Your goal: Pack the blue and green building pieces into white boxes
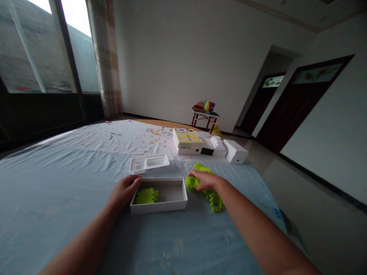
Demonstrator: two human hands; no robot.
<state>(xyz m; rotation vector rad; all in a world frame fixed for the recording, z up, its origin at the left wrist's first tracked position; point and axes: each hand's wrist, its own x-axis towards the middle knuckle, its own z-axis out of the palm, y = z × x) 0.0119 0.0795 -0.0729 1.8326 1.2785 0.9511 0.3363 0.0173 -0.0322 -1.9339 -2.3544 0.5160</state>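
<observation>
A white open box (pixel 158 207) stands on the blue cloth in front of me. In its left part lies a lime-green piece with a toothed edge (pixel 146 196). My left hand (pixel 126 190) rests against the box's left end, its fingers curled over the rim. To the right of the box, my right hand (pixel 203 179) grips a lime-green piece (pixel 192 183) whose exact kind is unclear. More toothed lime-green pieces (pixel 215 200) lie under and beside that hand, partly hidden by it and the forearm.
Behind the box lies a white plastic tray insert (pixel 149 162). Farther back stand a yellow and white box (pixel 187 141), white molded packaging (pixel 218 146) and another white box (pixel 235 151), near the table's right edge. A small side table (pixel 205 114) holds colorful items by the wall.
</observation>
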